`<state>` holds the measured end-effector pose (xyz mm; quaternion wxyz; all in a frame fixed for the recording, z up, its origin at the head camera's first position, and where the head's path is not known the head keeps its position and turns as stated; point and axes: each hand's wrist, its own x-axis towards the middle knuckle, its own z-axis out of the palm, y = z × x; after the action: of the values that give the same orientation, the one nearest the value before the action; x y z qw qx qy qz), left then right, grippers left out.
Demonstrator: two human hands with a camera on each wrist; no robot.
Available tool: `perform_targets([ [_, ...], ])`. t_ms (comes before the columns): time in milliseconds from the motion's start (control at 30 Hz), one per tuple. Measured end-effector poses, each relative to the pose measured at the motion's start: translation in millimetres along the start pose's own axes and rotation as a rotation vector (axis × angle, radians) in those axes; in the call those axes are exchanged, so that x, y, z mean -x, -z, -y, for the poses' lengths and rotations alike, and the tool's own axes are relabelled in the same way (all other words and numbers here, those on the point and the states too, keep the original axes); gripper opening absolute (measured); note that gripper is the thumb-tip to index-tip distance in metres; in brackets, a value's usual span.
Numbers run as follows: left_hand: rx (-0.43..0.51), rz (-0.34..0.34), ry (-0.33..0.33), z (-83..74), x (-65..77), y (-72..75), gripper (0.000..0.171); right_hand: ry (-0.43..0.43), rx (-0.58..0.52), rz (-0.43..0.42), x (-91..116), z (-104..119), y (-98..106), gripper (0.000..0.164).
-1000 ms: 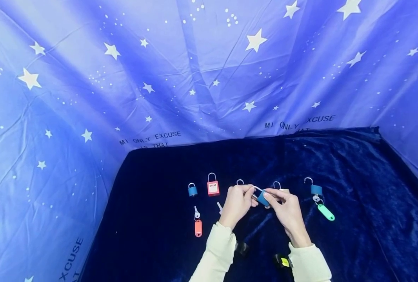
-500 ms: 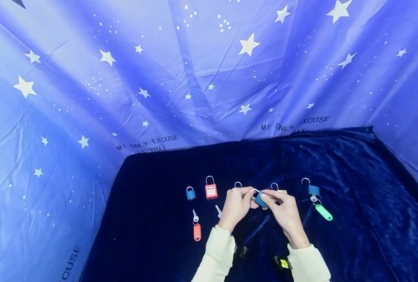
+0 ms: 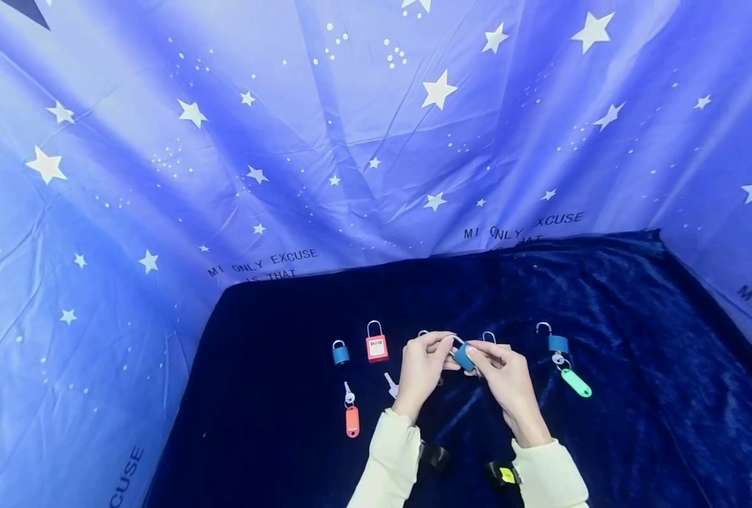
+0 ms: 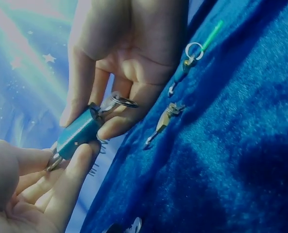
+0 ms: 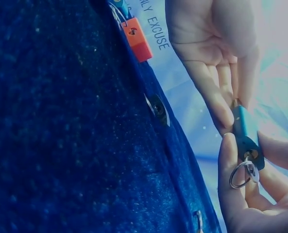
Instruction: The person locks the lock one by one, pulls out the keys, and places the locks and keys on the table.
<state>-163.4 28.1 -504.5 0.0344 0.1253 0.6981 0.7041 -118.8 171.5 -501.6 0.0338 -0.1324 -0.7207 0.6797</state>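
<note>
A blue padlock (image 3: pixel 463 357) is held up between both hands. My left hand (image 3: pixel 422 370) pinches its metal shackle, while my right hand (image 3: pixel 509 381) grips the body between thumb and fingers. From the padlock's bottom end a key (image 4: pixel 108 103) sticks out of the keyhole, with a metal ring (image 5: pixel 239 175) hanging on it. Part of the shackle is hidden behind the left fingers.
On the dark blue cloth (image 3: pixel 274 395) lie another blue padlock (image 3: pixel 341 354), a red padlock (image 3: pixel 377 348) and a red-tagged key (image 3: pixel 352 421). An unlocked blue padlock (image 3: pixel 559 343) carries a green-tagged key. A brass padlock (image 4: pixel 163 121) lies behind the hands. A starry curtain (image 3: pixel 350 106) hangs behind.
The head view has shifted a little, so the table things sit slightly lower and further left. Both hands keep their hold on the blue padlock, with only slight movement.
</note>
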Motion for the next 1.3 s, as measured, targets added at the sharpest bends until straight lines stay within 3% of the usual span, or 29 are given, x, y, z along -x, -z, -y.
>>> perform_targets([
  [233,0.078,0.023,0.074,-0.6,6.0,0.6,0.039,-0.025,-0.011,0.012,3.3,-3.1,2.9,0.046],
  [433,0.055,-0.018,0.062,-1.7,4.1,1.9,0.047,-0.011,0.004,0.045,3.8,-1.1,4.0,0.048],
  [700,0.070,-0.093,0.036,-2.5,0.9,7.2,0.043,0.023,-0.042,0.121,1.5,-2.7,2.5,0.043],
  [933,0.075,-0.138,0.021,-6.3,-1.0,11.7,0.036,0.039,-0.004,0.148,-0.1,-3.6,3.8,0.036],
  [1100,0.093,-0.143,0.023,-10.2,-1.0,10.2,0.034,0.037,0.008,0.150,-0.7,-3.0,4.9,0.033],
  [1300,0.045,-0.126,0.009,-13.6,-1.6,4.0,0.030,0.042,0.002,0.139,1.7,-1.5,6.5,0.031],
])
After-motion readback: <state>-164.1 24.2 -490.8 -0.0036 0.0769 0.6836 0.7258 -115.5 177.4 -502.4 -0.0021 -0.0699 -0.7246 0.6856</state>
